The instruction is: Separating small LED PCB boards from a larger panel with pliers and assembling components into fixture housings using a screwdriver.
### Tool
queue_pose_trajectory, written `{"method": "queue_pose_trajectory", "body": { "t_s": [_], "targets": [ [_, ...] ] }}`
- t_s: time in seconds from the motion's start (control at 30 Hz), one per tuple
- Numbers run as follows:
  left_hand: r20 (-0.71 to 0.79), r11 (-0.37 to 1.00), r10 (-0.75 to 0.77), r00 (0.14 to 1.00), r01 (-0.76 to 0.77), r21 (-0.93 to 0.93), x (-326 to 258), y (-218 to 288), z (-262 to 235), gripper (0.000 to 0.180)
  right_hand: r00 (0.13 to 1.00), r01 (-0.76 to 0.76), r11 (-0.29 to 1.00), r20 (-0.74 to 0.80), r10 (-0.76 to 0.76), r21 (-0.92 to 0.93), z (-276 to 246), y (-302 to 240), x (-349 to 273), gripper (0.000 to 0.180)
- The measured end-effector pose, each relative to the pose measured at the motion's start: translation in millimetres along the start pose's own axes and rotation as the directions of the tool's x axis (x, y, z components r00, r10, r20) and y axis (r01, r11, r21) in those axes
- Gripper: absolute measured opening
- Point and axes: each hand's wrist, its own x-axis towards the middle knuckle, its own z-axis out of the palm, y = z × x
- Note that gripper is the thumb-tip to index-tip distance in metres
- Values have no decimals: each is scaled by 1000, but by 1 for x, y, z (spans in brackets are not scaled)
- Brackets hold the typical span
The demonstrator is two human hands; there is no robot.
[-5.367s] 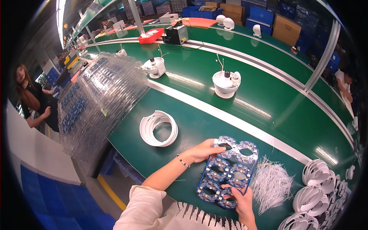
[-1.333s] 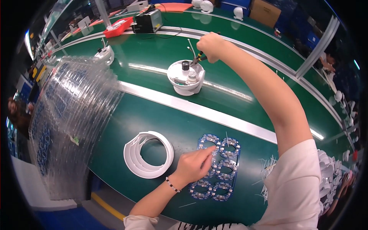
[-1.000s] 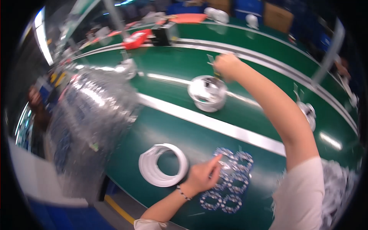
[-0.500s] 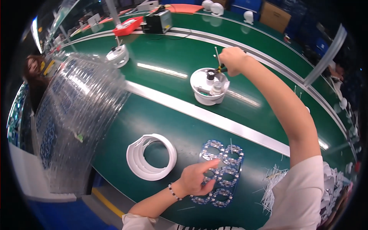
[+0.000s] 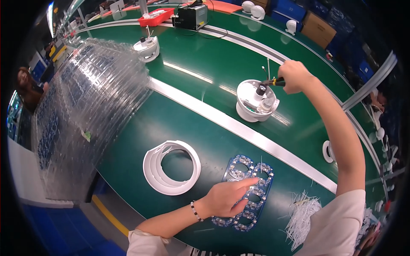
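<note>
My right hand (image 5: 294,77) is closed around the handles of pliers (image 5: 276,82). The jaws of the pliers point left and reach the black cylinder (image 5: 261,89) that stands up from a round white housing (image 5: 247,112). Whether they grip it is too small to tell. A thin white cable rises behind the housing. My left hand (image 5: 224,199), index finger stretched and thumb apart, hovers over or rests on a panel of blue circuit boards (image 5: 256,204) and hides part of it. To its left a white plastic ring (image 5: 154,173) lies on the green table.
A tall stack of clear plastic trays (image 5: 94,89) stands at the left. Near my right sleeve is a pile of thin white strips (image 5: 302,217). Another white housing (image 5: 146,49), a red tray (image 5: 156,17) and a black box-shaped device (image 5: 191,16) are farther back. A person (image 5: 30,87) is at the far left.
The view has shifted, so most things appear farther right. My right hand with the pliers is now beside the housing rather than above it, and the jaws show at the black cylinder.
</note>
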Motion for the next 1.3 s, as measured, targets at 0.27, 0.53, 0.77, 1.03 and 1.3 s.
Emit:
{"method": "queue_pose_trajectory", "body": {
  "t_s": [0.27, 0.53, 0.77, 1.03, 1.3],
  "targets": [
    [-181, 972, 233, 956, -223, 72, 8, -5, 13, 56, 834, -132, 928, -467, 293, 347, -43, 32, -75, 30],
    [-281, 996, -15, 959, -11, -92, 10, 14, 1, 32, 676, 493, 111, -460, 576, 863, 46, -114, -270, 33],
    [-62, 705, -237, 970, 215, 676, 115, -32, -116, 16, 714, 383, -468, 66, 697, 797, 90, -232, -389, 32],
    [-170, 56, -898, 405, 489, 870, 100, -194, -172, 34, 721, 294, -296, -7, 693, 909, 91, -247, -391, 30],
    [-190, 109, -878, 439, 571, 814, 119, -171, -143, 12, 791, 222, -251, -24, 612, 942, 113, -249, -387, 28]
  ]
}}
